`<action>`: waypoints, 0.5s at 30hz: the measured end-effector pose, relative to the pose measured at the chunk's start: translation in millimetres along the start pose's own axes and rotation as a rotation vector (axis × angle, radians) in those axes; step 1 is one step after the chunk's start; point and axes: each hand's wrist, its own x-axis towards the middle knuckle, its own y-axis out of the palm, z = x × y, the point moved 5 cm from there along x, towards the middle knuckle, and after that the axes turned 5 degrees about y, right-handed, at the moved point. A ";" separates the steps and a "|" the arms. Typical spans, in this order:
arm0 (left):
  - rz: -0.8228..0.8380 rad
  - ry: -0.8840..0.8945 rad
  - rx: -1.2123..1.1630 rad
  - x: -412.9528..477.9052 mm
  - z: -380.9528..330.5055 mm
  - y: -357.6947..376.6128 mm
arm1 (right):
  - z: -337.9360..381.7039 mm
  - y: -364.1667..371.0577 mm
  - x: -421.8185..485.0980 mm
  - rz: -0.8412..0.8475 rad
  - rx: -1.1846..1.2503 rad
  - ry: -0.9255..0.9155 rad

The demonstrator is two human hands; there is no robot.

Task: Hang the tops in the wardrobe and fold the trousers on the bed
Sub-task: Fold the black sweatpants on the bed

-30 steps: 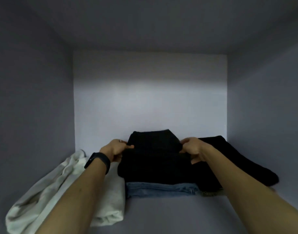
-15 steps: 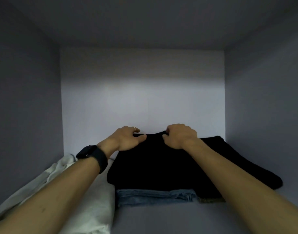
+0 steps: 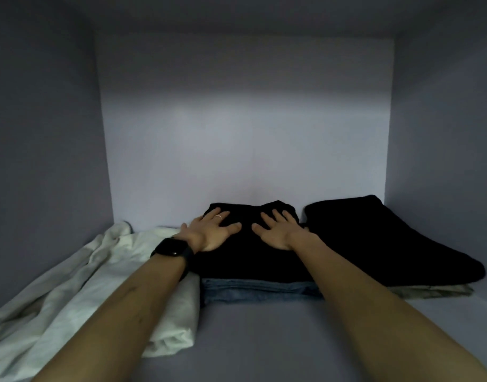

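- Left hand [image 3: 212,232] and right hand [image 3: 278,230], fingers spread flat, grasping nothing, are pressing the folded black trousers [image 3: 250,260], probably flattening them.
- Trousers are lying atop folded blue jeans [image 3: 258,292] on the grey wardrobe shelf [image 3: 264,340], mid-far.

1. Home storage: the inside of a wardrobe compartment, seen close up.
2. It is boxed in by a pale back panel [image 3: 247,133], a left side panel [image 3: 43,161], a right side panel [image 3: 443,161], a flat top panel [image 3: 236,17] and a smooth shelf floor [image 3: 264,340].
3. Folded clothes sit on the shelf: a black garment [image 3: 250,263] on blue jeans [image 3: 258,292] in the middle, a second black garment [image 3: 388,244] on a grey patterned cloth [image 3: 435,292] at right, and a white garment [image 3: 112,271] loosely folded at left.
4. The interior is dim, with the back panel the brightest surface.
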 end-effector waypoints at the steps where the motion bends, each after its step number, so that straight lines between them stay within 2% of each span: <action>1: 0.004 -0.005 0.038 -4.1 -0.9 -1.2 | -0.8 -0.8 -4.9 -0.016 -0.026 -0.002; 4: -0.055 0.057 0.208 -15.2 -18.0 -18.3 | -6.7 -16.2 -17.6 -0.108 -0.027 0.000; 7: -0.065 0.133 0.149 -20.3 -37.7 -22.3 | -9.0 -25.0 -32.3 -0.144 -0.003 -0.047; 12: -0.060 0.152 -0.005 -21.5 -16.6 9.4 | -17.5 4.5 -45.3 0.050 0.054 -0.079; 15: -0.059 0.157 -0.047 -16.9 -10.2 12.5 | -20.9 7.1 -38.7 0.065 0.082 -0.070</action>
